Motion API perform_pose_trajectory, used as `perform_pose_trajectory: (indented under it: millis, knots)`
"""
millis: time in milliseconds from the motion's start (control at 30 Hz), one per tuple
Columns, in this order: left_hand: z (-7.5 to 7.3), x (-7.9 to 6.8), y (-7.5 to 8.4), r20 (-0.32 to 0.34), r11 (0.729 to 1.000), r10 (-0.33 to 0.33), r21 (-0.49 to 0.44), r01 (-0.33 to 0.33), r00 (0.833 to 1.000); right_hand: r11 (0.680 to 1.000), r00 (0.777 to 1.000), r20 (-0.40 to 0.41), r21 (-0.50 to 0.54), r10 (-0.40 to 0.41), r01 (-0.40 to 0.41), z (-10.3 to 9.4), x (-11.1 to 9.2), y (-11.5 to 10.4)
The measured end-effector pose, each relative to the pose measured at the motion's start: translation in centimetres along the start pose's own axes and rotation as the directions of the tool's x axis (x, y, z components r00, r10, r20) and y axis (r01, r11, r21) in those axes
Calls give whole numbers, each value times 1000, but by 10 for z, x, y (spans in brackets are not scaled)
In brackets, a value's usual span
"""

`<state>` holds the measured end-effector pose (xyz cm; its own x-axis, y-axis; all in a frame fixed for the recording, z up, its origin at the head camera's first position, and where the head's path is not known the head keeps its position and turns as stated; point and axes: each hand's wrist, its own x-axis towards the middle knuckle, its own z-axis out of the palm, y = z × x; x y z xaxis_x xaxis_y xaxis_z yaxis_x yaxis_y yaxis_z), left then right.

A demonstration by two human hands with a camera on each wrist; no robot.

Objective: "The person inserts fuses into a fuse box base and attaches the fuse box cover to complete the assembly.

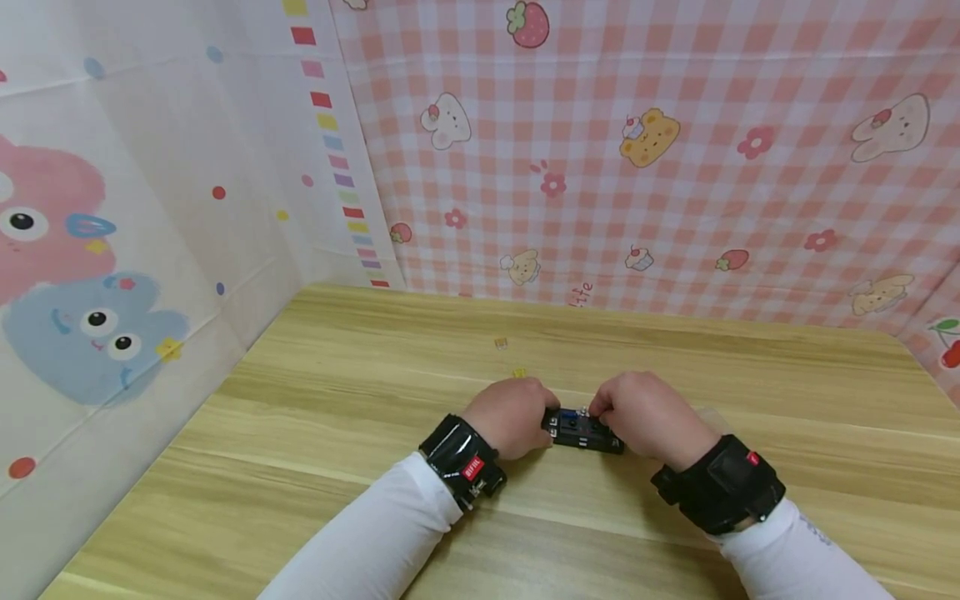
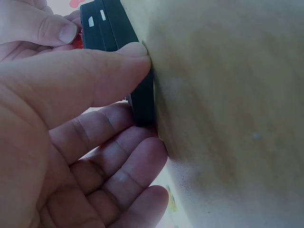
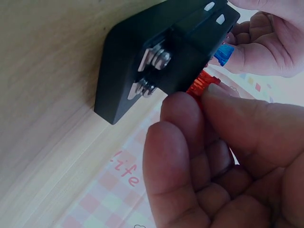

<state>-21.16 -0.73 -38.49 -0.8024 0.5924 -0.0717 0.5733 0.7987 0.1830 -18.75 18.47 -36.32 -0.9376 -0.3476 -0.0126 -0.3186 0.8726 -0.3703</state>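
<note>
A black fuse block (image 1: 585, 432) with metal screw terminals (image 3: 154, 59) lies on the wooden table between both hands. My left hand (image 1: 512, 417) grips its left end, the thumb along the near side and the fingers around the far side. At its right part, my right hand (image 1: 647, 418) pinches a red translucent blade fuse (image 3: 202, 81) between thumb and index finger, against the block's top. A blue blade fuse (image 3: 223, 54) stands in the block to the left of the red one. Whether the red fuse is fully seated is hidden by the fingertips.
Beyond the left hand lie a small yellow piece (image 1: 519, 372) and a small orange-brown piece (image 1: 501, 342). Something clear and flat (image 1: 712, 417) shows partly behind the right wrist. A pink checked cloth (image 1: 585, 167) hangs behind the table (image 1: 300, 400), a white patterned one at left.
</note>
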Motion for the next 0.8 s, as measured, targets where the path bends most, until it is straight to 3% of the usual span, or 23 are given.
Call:
perform_pose_trajectory:
  millis: [800]
  knots:
    - [1,1,0,3,1000,2,11,-2,1000,1000,1000,-5,-5,9,-9,1,-1,-2]
